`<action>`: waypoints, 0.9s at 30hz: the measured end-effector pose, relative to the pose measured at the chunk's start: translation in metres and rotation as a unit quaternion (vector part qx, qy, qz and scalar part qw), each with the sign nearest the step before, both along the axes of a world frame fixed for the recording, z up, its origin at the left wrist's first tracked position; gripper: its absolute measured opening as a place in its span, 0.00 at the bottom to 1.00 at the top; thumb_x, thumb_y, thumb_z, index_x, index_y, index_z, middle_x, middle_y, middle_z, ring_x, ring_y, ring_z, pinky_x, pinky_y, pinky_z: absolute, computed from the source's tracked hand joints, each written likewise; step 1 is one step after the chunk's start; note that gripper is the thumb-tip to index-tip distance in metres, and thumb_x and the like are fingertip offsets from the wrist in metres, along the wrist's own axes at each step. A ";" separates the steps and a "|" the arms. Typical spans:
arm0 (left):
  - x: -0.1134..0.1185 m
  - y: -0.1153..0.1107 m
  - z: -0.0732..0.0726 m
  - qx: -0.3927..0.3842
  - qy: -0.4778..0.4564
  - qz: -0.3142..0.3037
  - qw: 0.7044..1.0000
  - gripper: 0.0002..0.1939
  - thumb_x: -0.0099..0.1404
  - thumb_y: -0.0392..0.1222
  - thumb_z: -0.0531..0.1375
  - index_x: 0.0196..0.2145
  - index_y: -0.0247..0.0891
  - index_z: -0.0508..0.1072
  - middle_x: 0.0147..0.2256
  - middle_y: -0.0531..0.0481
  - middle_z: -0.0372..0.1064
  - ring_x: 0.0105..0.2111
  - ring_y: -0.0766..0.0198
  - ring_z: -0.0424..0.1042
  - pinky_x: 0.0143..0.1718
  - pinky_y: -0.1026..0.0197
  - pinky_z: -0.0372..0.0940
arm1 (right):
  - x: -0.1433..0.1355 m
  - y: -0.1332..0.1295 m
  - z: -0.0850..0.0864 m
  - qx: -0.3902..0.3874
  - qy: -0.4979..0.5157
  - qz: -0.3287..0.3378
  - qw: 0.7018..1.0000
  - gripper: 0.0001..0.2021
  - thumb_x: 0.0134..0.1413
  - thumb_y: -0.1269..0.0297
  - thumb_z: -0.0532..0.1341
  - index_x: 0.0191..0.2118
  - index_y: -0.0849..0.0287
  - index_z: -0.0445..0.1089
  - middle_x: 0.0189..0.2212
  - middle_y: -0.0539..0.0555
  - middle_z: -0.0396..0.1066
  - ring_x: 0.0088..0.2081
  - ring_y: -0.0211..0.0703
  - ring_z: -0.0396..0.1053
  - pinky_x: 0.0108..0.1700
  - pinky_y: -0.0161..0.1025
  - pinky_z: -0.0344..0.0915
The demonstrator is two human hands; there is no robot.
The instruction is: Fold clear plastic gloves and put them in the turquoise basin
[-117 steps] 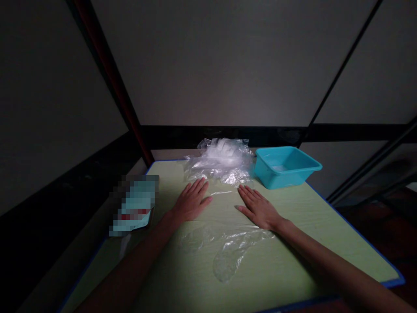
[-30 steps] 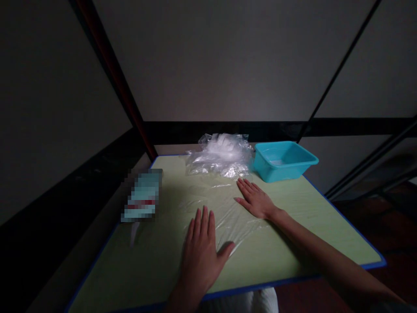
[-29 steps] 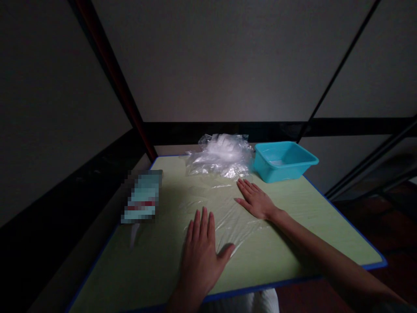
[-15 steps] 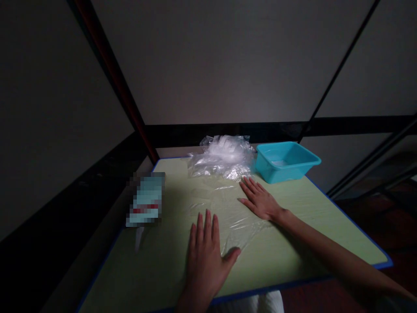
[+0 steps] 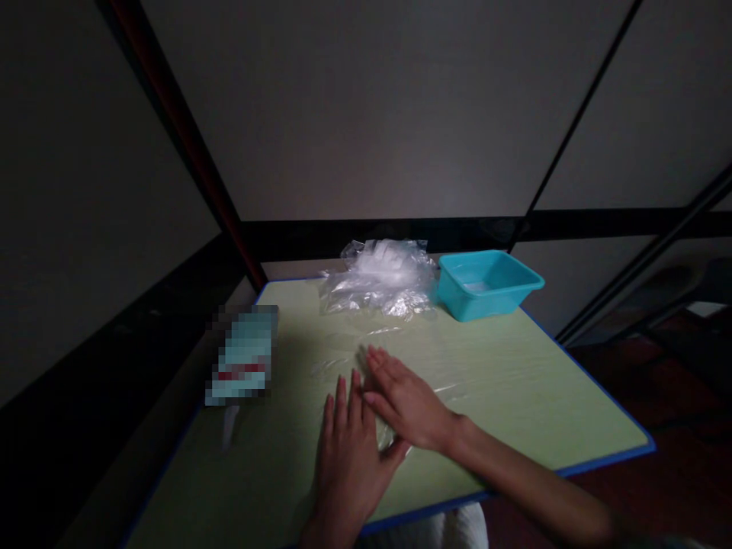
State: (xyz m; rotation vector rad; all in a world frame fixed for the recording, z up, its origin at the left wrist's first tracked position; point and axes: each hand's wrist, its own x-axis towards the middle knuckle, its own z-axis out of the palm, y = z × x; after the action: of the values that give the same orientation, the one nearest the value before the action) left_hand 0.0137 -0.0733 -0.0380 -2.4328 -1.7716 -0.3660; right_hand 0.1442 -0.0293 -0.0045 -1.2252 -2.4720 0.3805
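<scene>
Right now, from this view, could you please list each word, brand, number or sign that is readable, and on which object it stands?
No readable text anywhere.
Flat pale-green item with a red band: pixelated, so any print is unreadable.
Pale patch inside the turquoise basin: too small to tell.
Clear plastic film and crumpled plastic pile: no lettering visible.

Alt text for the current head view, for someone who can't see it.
A person's left hand and right hand are close together over thin clear plastic on a pale green table. Behind them sit a heap of crumpled plastic and a turquoise basin.
</scene>
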 end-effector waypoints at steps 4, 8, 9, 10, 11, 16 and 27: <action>0.000 -0.001 0.000 -0.006 0.002 0.003 1.000 0.36 0.52 0.48 0.54 0.56 0.30 0.55 0.58 0.40 0.47 0.59 0.46 0.39 0.55 0.44 0.44 | -0.012 -0.010 -0.009 -0.040 0.002 0.023 0.999 0.27 0.60 0.57 0.45 0.60 0.67 0.44 0.60 0.59 0.40 0.61 0.46 0.38 0.60 0.45 0.43; -0.001 0.000 -0.004 0.014 -0.004 0.001 1.000 0.35 0.55 0.54 0.51 0.55 0.28 0.57 0.58 0.38 0.46 0.59 0.46 0.41 0.55 0.44 0.45 | 0.001 -0.008 -0.013 -0.038 -0.011 0.005 0.999 0.29 0.60 0.54 0.43 0.61 0.67 0.42 0.61 0.60 0.38 0.61 0.46 0.36 0.60 0.47 0.42; -0.002 0.000 -0.005 0.019 -0.004 0.000 1.000 0.36 0.55 0.57 0.50 0.54 0.28 0.58 0.58 0.37 0.47 0.59 0.45 0.41 0.55 0.44 0.45 | 0.005 -0.007 -0.014 -0.034 -0.015 -0.001 0.999 0.29 0.60 0.53 0.42 0.61 0.67 0.41 0.61 0.60 0.37 0.61 0.46 0.35 0.60 0.47 0.42; -0.002 0.000 -0.005 0.023 -0.004 0.000 1.000 0.37 0.55 0.59 0.50 0.54 0.27 0.59 0.58 0.36 0.47 0.58 0.45 0.42 0.54 0.44 0.45 | 0.009 -0.006 -0.014 -0.029 -0.020 -0.007 0.999 0.30 0.60 0.52 0.42 0.61 0.67 0.40 0.61 0.60 0.37 0.61 0.46 0.35 0.60 0.47 0.42; -0.002 0.000 -0.005 0.027 -0.004 0.000 1.000 0.38 0.55 0.61 0.49 0.54 0.27 0.59 0.58 0.36 0.47 0.58 0.44 0.42 0.54 0.43 0.46 | 0.012 -0.006 -0.016 -0.023 -0.025 -0.011 0.999 0.30 0.60 0.52 0.41 0.61 0.67 0.40 0.61 0.60 0.36 0.61 0.46 0.34 0.60 0.47 0.42; -0.001 0.000 -0.003 0.025 0.000 0.004 1.000 0.41 0.54 0.64 0.49 0.55 0.27 0.57 0.58 0.36 0.46 0.58 0.44 0.43 0.54 0.44 0.47 | 0.029 -0.002 -0.023 0.006 -0.056 -0.029 0.998 0.31 0.59 0.50 0.41 0.61 0.66 0.39 0.61 0.60 0.38 0.61 0.46 0.35 0.59 0.48 0.43; -0.001 0.001 -0.005 0.023 0.017 0.013 0.999 0.42 0.54 0.65 0.49 0.55 0.29 0.56 0.59 0.38 0.46 0.58 0.45 0.42 0.54 0.45 0.47 | 0.059 0.005 -0.032 0.051 -0.101 -0.075 0.991 0.30 0.60 0.52 0.40 0.61 0.68 0.42 0.60 0.60 0.39 0.61 0.45 0.37 0.59 0.47 0.45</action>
State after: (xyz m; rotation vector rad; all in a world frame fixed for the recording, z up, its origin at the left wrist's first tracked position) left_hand 0.0127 -0.0720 -0.0428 -2.3674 -1.7596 -0.3560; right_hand 0.2032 -0.0238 -0.0369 -1.4582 -2.5068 0.0911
